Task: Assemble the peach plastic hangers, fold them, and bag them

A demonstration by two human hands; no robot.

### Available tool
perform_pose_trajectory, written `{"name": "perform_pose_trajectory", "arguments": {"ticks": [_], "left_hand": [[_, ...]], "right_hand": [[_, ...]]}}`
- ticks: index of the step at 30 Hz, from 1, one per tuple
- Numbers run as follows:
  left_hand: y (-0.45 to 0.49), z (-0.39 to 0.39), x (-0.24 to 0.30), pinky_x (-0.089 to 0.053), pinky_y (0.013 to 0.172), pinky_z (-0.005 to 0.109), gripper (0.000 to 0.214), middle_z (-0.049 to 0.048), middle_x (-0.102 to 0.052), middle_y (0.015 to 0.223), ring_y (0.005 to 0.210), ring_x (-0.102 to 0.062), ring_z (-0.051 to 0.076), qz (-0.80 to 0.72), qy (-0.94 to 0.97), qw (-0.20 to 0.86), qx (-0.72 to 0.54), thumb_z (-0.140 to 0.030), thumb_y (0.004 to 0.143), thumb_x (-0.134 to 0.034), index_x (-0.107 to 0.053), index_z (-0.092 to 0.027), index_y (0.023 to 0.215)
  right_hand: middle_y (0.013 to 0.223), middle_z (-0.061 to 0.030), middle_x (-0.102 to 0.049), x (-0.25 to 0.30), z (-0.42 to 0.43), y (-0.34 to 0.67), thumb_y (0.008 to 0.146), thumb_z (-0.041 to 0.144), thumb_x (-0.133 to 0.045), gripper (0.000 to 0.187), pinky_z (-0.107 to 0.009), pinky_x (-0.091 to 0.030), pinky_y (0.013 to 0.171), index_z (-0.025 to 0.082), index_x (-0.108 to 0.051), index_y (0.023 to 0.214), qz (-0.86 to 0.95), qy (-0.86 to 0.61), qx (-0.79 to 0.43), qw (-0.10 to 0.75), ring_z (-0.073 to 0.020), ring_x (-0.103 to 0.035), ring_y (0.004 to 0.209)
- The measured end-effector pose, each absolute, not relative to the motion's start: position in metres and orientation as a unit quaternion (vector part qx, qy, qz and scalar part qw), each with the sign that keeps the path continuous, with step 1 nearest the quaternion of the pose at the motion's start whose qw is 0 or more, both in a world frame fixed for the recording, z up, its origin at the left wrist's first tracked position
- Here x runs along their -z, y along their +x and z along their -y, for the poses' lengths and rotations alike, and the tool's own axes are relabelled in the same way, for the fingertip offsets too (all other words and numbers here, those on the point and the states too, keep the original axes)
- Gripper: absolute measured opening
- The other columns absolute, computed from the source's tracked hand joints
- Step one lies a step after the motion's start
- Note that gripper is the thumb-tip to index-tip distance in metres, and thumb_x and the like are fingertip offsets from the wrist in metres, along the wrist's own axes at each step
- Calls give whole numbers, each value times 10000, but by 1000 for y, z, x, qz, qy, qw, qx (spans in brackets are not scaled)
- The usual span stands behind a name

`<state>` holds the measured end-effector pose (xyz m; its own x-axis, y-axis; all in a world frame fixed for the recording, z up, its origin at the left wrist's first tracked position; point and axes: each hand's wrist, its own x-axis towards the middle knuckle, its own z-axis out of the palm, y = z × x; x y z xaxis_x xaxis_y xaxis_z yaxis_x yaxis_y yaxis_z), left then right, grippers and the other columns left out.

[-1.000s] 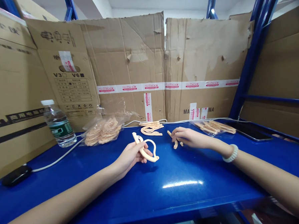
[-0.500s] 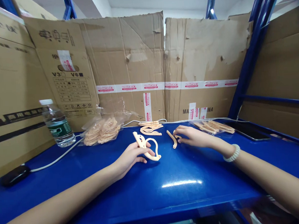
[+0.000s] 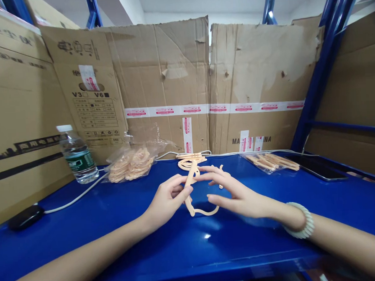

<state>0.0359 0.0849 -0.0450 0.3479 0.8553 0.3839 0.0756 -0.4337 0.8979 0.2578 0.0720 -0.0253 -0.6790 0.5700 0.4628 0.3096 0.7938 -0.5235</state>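
Note:
My left hand (image 3: 168, 200) is closed on a peach plastic folding hanger (image 3: 189, 195), pinching its straight arm between thumb and fingers above the blue table. A thin curved part of the hanger loops to the right, below my right hand (image 3: 230, 190). That hand is open, its fingers stretched out toward the upper end of the hanger and the fingertips at or against it; its thumb stands apart. Behind the right fingers lie small loose peach pieces (image 3: 221, 185), partly hidden. A stack of similar hangers (image 3: 188, 160) rests farther back.
On the left stand a water bottle (image 3: 78, 159) and a clear bag of peach pieces (image 3: 132, 164), with a black device (image 3: 26, 217) and white cable nearer. A second bag (image 3: 270, 161) and a phone (image 3: 314, 167) lie right. Cardboard (image 3: 159, 83) walls the back of the blue table (image 3: 168, 259).
The left hand has turned the hanger so its straight arm stands more upright. My right hand has left the loose pieces and come left and nearer, up to the hanger.

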Motion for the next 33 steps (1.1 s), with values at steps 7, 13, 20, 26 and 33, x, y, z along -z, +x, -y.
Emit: {"name": "perform_pose_trajectory", "arguments": {"ticks": [7,13,20,26,33], "left_hand": [[34,-87,47,-523,665,259,218,58,-637,893,750,-637,191,-346,713,378,-479,-311,797,-662,-708,-175,962],[31,-90,48,-485,574,246,223,45,-611,837,629,-587,158,-381,728,311,-478,-312,816,-630,-694,-175,980],[30,-90,49,-415,577,233,215,57,-660,913,678,-557,179,-400,731,281,-477,-286,801,-637,-708,-215,990],[28,-93,53,-433,767,264,189,54,-670,992,901,-594,234,-384,771,222,-456,-270,848,-584,-691,-239,1000],[28,-91,57,-409,834,282,277,52,-648,1085,931,-609,229,-390,833,125,-373,-285,923,-472,-623,-254,1153]], "right_hand": [[1355,-81,-519,33,-84,256,918,337,-536,353,-447,-397,1042,260,-554,1262,802,-224,-404,378,-228,-452,1275],[1019,-73,-659,27,-89,257,867,382,-598,314,-360,-536,836,202,-554,1121,728,-276,-452,436,-189,-642,967],[726,28,-564,36,-98,254,829,442,-605,382,-186,-423,382,179,-485,1078,688,-359,-466,424,-82,-551,485],[705,11,-602,41,-102,253,843,464,-572,357,-160,-376,333,154,-510,1009,689,-371,-495,378,-56,-508,413],[654,27,-600,41,-99,246,829,443,-582,344,-146,-359,302,148,-499,985,680,-380,-523,345,-54,-495,372]]}}
